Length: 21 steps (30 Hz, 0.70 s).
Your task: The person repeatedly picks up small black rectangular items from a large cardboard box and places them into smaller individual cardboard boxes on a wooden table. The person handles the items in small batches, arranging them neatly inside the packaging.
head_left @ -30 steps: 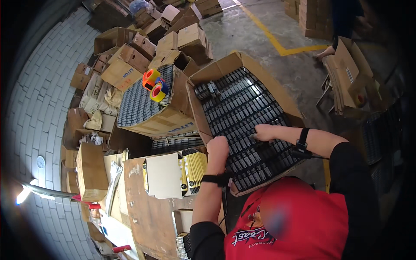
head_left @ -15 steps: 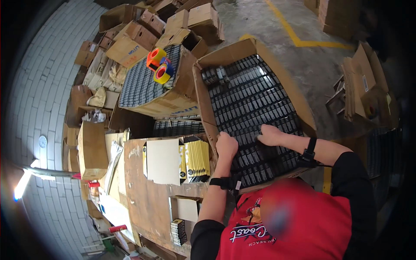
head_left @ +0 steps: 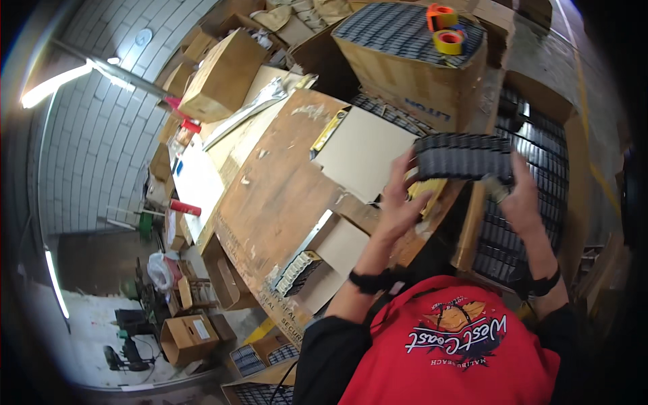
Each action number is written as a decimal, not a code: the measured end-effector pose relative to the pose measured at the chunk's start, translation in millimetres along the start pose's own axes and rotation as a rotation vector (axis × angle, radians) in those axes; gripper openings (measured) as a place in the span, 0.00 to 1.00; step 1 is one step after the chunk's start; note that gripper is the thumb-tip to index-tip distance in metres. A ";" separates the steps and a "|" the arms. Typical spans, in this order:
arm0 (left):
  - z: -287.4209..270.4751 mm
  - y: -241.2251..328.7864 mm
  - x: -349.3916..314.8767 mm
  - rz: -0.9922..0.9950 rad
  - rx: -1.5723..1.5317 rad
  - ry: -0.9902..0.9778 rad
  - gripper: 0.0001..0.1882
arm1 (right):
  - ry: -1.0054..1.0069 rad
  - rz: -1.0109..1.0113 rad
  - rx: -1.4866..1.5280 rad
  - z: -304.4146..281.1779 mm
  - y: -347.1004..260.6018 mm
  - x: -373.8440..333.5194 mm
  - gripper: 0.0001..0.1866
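Between my two hands I hold a row of black ribbed pieces (head_left: pixel 462 156), raised over the right end of the wooden table. My left hand (head_left: pixel 399 202) grips its left end, thumb stretched out below. The other end is pressed by my right hand (head_left: pixel 521 202); a small blurred light piece shows by its fingers, too smeared to name. Under the row, partly hidden, are yellow packages (head_left: pixel 432 196) beside a box with a grey cardboard face (head_left: pixel 368 145). To the right, a large open carton (head_left: pixel 577 148) contains rows of similar black pieces.
The wooden table (head_left: pixel 263 196) bears a smaller open cardboard box (head_left: pixel 341 253) with a short row of pieces (head_left: pixel 298 273) beside it. Behind stands a full carton (head_left: pixel 412 84) with tape rolls (head_left: pixel 448 42) on top. A brown box (head_left: pixel 223 74) and a red cylinder (head_left: pixel 185 207) are farther left.
Both hands have come up out of the large carton and moved left over the table, now carrying a row of black pieces. The view has turned left.
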State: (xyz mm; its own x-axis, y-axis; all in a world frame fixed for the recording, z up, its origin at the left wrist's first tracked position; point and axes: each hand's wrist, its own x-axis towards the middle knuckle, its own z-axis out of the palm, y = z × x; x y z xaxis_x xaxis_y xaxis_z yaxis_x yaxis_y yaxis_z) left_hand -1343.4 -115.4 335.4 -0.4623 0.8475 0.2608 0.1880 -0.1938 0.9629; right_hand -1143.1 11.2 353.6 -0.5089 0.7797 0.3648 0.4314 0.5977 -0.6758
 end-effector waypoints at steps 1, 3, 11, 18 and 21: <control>-34.8 -6.7 -20.1 -0.089 0.005 0.066 0.38 | -0.187 0.053 0.131 18.9 -31.4 2.8 0.36; -98.9 -27.1 -69.2 -0.241 0.097 0.193 0.38 | -0.340 -0.097 0.104 69.9 -63.8 -7.6 0.37; -199.7 -138.9 -250.1 -0.524 0.077 0.713 0.25 | -0.892 -0.245 0.367 289.6 -86.5 -41.3 0.18; -220.7 -130.9 -234.0 -0.496 0.565 0.746 0.10 | -1.147 -0.258 0.347 380.2 -59.2 -33.9 0.18; -233.0 -146.4 -221.6 -0.527 0.852 0.764 0.11 | -1.114 -0.244 0.040 376.6 -91.2 -22.4 0.18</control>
State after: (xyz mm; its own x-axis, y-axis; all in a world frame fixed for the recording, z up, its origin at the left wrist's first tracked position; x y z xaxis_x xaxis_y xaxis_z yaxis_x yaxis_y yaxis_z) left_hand -1470.4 -390.0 152.9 -0.9800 0.1678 0.1071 0.1951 0.7015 0.6854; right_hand -1451.6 -131.0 165.8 -0.9627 0.0322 -0.2685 0.2160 0.6889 -0.6919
